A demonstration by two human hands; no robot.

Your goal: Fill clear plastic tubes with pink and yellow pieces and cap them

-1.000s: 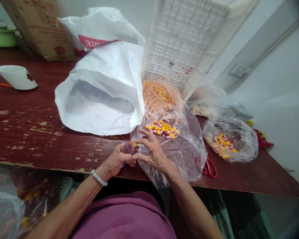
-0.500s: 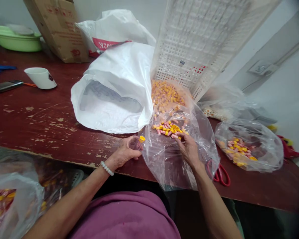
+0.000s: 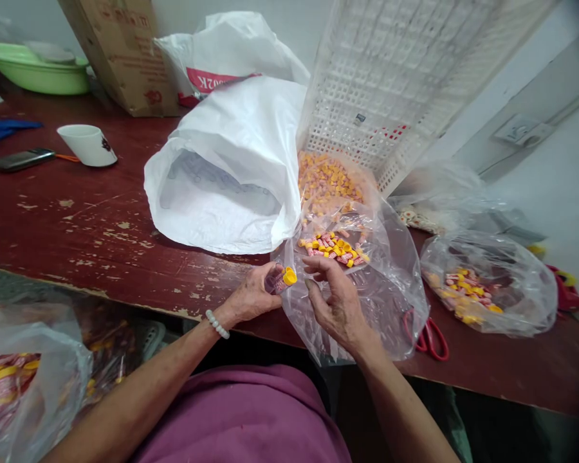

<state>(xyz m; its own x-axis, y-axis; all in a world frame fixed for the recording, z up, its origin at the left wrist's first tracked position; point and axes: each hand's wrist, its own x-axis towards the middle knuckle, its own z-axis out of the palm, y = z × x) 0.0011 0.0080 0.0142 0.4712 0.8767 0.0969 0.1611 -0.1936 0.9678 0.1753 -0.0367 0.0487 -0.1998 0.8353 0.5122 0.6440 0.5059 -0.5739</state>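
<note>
At the table's front edge my left hand (image 3: 257, 290) is closed around a small clear plastic container (image 3: 273, 283), mostly hidden by the fingers. Small pink-patterned pieces with yellow ends (image 3: 289, 276) show at its mouth, tilted to the right. Just to the right, my right hand (image 3: 335, 299) hovers over a clear plastic bag (image 3: 294, 321). Its thumb and fingers are apart, and I see nothing between them. Beyond the fingertips a loose pile of the same pieces (image 3: 335, 247) lies on the bag, with many more (image 3: 328, 180) inside it.
An open white sack (image 3: 231, 161) lies left of the bag, and a white plastic crate (image 3: 367, 83) leans behind. Red-handled scissors (image 3: 431, 337) and another bag of pieces (image 3: 516, 289) are on the right. A white cup (image 3: 89, 146) and a phone (image 3: 22, 159) stand left.
My right hand has left the pile and come toward my left hand, its fingers parting. More yellow now shows at the container's mouth. The view has shifted slightly.
</note>
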